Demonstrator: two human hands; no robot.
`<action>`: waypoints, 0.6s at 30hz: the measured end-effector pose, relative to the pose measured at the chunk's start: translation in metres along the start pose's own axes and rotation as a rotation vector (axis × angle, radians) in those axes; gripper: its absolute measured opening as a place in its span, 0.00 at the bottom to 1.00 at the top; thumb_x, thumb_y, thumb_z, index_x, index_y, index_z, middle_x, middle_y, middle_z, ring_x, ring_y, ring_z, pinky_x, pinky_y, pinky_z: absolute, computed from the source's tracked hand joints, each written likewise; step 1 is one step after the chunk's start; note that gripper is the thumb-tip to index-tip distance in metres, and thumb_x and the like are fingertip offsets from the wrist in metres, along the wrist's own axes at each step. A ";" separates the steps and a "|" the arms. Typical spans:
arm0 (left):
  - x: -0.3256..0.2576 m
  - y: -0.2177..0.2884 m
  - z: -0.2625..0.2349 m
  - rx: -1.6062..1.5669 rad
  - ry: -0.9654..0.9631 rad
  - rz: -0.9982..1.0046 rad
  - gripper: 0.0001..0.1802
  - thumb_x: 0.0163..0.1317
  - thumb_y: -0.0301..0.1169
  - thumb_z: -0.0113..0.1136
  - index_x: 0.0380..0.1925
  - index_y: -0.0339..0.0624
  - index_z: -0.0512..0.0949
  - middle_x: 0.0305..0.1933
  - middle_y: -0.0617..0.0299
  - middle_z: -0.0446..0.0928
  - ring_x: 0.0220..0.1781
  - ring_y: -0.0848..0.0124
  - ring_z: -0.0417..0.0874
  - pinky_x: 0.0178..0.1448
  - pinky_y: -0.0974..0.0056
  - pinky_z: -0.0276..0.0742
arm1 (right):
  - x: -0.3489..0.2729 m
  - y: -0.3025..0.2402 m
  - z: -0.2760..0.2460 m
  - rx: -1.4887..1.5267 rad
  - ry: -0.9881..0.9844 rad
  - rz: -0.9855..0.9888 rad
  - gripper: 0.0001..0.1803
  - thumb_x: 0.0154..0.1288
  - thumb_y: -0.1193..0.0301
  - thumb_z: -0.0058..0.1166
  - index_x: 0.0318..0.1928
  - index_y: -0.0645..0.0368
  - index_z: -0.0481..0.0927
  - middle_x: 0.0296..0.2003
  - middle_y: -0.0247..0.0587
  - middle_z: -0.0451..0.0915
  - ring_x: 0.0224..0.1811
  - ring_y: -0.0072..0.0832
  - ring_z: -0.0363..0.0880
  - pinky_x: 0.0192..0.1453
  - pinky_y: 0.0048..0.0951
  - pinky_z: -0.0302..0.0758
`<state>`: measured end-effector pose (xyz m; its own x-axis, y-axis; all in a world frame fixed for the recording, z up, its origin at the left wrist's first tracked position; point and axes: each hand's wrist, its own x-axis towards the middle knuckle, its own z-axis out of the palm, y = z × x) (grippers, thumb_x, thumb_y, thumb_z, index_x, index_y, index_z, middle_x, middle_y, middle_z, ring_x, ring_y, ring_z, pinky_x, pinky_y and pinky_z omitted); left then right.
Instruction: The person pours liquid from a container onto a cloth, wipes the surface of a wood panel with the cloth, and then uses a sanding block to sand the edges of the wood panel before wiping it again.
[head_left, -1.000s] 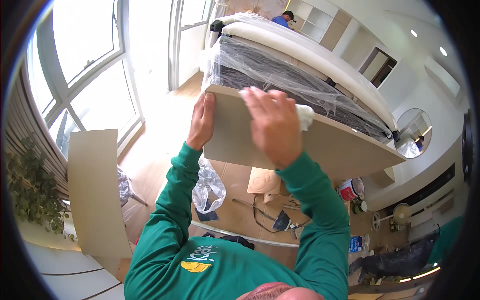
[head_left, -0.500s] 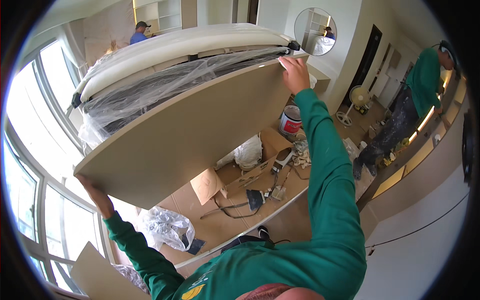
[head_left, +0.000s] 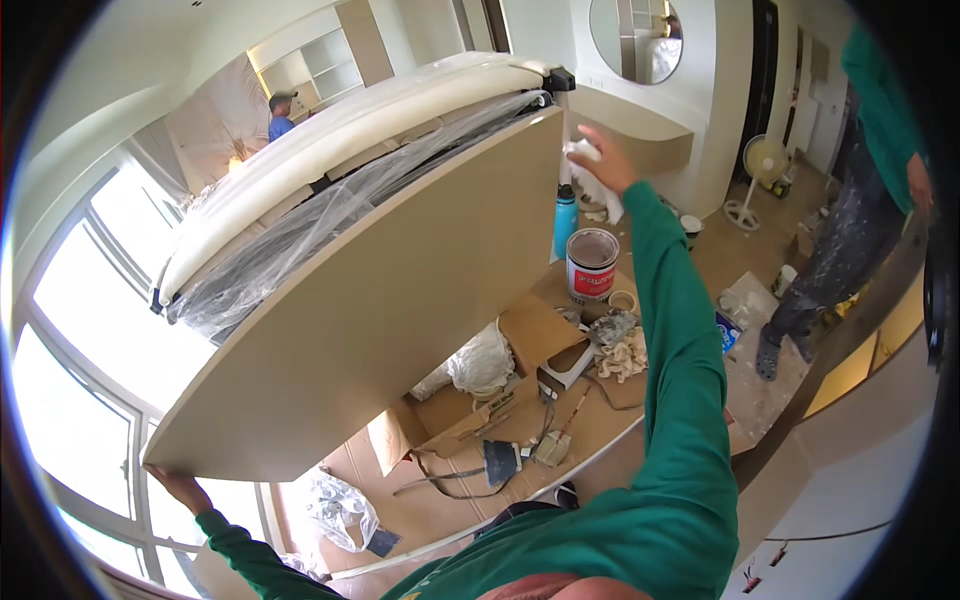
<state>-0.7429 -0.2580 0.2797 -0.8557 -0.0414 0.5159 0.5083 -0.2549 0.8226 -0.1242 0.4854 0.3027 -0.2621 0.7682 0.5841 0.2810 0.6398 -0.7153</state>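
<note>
A large beige panel (head_left: 390, 310) with a curved lower-left end stands on edge in front of me, tilted. My left hand (head_left: 180, 490) grips its lower left corner from beneath, fingers partly hidden behind the board. Beside the panel's upper right corner, and apart from it, my right hand (head_left: 608, 160) is raised with a crumpled white cloth (head_left: 598, 180) in its fingers. Just beyond the board is a cream padded piece of furniture (head_left: 350, 120) under clear plastic film (head_left: 300, 220).
Below are an open cardboard box (head_left: 430, 425), a paint can (head_left: 592, 262), a blue bottle (head_left: 566, 225), a putty knife (head_left: 502, 463), a brush (head_left: 553, 446) and a plastic bag (head_left: 340, 510). One co-worker (head_left: 860, 200) stands at right; another (head_left: 281, 118) is far behind. A fan (head_left: 765, 160) stands back right.
My right hand has come off the panel's upper right edge and moved slightly right, the white cloth now hanging from it. My left hand keeps the lower corner. The view has shifted.
</note>
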 end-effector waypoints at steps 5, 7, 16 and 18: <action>0.001 -0.016 -0.020 0.026 0.097 -0.008 0.37 0.80 0.50 0.44 0.82 0.54 0.48 0.78 0.48 0.61 0.77 0.51 0.65 0.80 0.43 0.61 | -0.082 0.080 0.063 0.360 -0.228 0.031 0.51 0.58 0.51 0.77 0.75 0.63 0.68 0.70 0.53 0.73 0.75 0.39 0.68 0.78 0.39 0.63; -0.001 -0.005 -0.020 0.031 0.093 0.085 0.38 0.80 0.48 0.45 0.84 0.56 0.46 0.81 0.49 0.57 0.79 0.50 0.62 0.80 0.44 0.60 | -0.096 0.093 0.082 0.269 -0.245 0.062 0.49 0.59 0.53 0.76 0.73 0.64 0.69 0.69 0.53 0.73 0.74 0.38 0.69 0.78 0.38 0.63; 0.009 -0.024 -0.149 -0.130 0.309 -0.071 0.30 0.77 0.46 0.46 0.71 0.41 0.70 0.66 0.53 0.76 0.65 0.55 0.78 0.72 0.48 0.72 | -0.101 0.098 0.129 0.259 -0.225 0.075 0.36 0.57 0.55 0.78 0.56 0.67 0.76 0.53 0.49 0.81 0.56 0.40 0.78 0.63 0.40 0.73; 0.011 -0.076 -0.126 -0.400 0.292 -0.177 0.35 0.77 0.58 0.40 0.64 0.39 0.74 0.62 0.51 0.78 0.62 0.52 0.78 0.71 0.45 0.71 | -0.100 0.143 0.117 0.075 0.010 -0.016 0.33 0.58 0.55 0.77 0.53 0.66 0.77 0.47 0.50 0.81 0.52 0.41 0.78 0.62 0.41 0.73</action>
<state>-0.8038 -0.3603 0.1927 -0.9456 -0.2169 0.2424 0.3253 -0.6291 0.7060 -0.1659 0.4980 0.0970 -0.2564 0.7583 0.5994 0.2065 0.6487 -0.7325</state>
